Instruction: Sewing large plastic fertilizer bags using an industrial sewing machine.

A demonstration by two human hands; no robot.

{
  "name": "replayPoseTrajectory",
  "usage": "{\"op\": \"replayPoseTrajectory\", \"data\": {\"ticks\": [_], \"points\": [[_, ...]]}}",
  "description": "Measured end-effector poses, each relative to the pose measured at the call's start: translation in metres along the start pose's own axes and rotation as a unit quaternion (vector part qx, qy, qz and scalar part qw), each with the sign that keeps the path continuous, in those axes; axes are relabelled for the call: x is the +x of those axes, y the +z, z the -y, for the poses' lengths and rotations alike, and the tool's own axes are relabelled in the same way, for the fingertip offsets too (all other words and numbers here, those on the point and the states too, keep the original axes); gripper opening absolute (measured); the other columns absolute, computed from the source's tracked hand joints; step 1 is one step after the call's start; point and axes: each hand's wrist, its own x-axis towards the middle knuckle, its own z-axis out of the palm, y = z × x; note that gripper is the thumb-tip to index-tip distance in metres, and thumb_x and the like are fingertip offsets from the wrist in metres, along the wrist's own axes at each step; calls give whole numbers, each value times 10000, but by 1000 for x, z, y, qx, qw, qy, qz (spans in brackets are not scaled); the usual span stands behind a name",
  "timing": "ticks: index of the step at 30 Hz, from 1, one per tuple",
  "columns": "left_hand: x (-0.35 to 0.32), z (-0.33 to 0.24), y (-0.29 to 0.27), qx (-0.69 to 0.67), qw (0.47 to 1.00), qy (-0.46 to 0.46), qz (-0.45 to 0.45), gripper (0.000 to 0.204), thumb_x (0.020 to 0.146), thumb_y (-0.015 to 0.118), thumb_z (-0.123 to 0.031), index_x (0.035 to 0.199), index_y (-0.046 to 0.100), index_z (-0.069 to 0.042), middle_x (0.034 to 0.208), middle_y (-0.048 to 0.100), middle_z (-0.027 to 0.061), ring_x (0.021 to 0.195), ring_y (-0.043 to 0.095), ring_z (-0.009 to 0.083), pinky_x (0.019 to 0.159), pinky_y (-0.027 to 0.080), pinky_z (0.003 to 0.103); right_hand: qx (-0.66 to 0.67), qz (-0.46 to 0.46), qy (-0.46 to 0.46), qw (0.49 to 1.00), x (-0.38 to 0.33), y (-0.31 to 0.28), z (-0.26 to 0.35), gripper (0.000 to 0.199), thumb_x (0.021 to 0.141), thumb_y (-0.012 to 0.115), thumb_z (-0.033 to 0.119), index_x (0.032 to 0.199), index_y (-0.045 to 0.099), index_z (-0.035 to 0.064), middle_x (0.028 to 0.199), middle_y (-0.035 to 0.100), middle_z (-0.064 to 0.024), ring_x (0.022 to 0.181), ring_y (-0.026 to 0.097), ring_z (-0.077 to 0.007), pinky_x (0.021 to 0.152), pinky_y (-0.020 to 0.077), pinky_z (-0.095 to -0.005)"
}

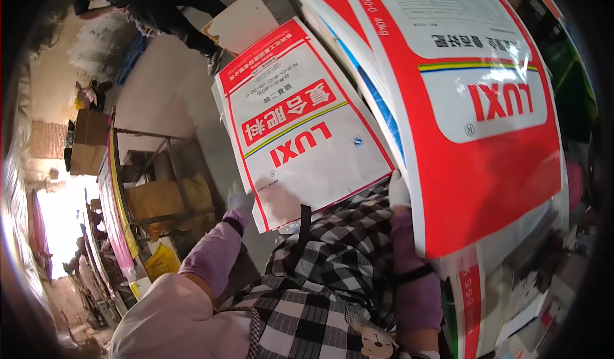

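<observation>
In front of my waist lies a stack of flat printed sacks, white with red borders and a red panel, its print upside down to me. My left hand, in a pale glove, is beside the stack's left edge; its fingers are smeared by motion, so their grip cannot be told. My right hand, also gloved, is closed at the stack's near right corner, its fingers partly hidden. Just right of it rises a taller pile of red and white sacks, glossy and slightly curved on top.
A person in dark clothes is at the upper left, next to a pale board. On the left stands a metal frame rack with a brown-yellow bundle. A cardboard box is farther left. My checked apron fills the lower middle.
</observation>
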Motion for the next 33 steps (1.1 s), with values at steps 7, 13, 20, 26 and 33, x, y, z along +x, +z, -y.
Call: {"op": "replayPoseTrajectory", "data": {"ticks": [7, 13, 20, 26, 33], "points": [[-312, -358, -113, -221, 550, 805, 25, 654, 723, 667, -475, 1246, 571, -93, 1087, 554, 115, 1040, 510, 280, 862, 400, 459, 192, 155, -137, 959, -121, -141, 79, 241, 882, 526, 178, 1046, 616, 27, 1106, 576, -179, 1067, 542, -338, 928, 439, -403], [-294, -404, -15, -39, 519, 851, 67, 75, 746, 652, -246, 728, 640, -174, 732, 600, 31, 771, 587, 238, 712, 434, 393, 236, 60, -162, 956, -130, -280, 66, 220, 813, 640, 129, 1025, 661, 74, 968, 678, -112, 906, 646, -276, 846, 510, -401], [-339, -392, -54, -11, 536, 844, -1, 176, 722, 705, -315, 801, 645, -170, 801, 604, -3, 809, 584, 221, 755, 427, 395, 365, -297, 218, 855, -109, -326, -10, 166, 916, 507, 64, 953, 634, -37, 869, 642, -66, 842, 591, -125, 789, 468, -266], [-337, -410, -66, 256, 491, 832, 33, 184, 785, 680, -273, 943, 703, -182, 866, 605, 0, 865, 576, 204, 790, 422, 393, 338, -338, 193, 857, -104, -314, -21, 190, 917, 507, 79, 984, 646, -31, 906, 669, -72, 841, 617, -149, 800, 481, -277], [-316, -406, -90, -77, 551, 799, 228, 227, 780, 668, -142, 999, 687, -83, 871, 621, 85, 836, 581, 276, 749, 482, 370, 448, -137, 164, 868, -106, -309, 0, 353, 958, 511, 288, 1045, 655, -23, 954, 693, -140, 880, 648, -225, 827, 476, -342]]}}
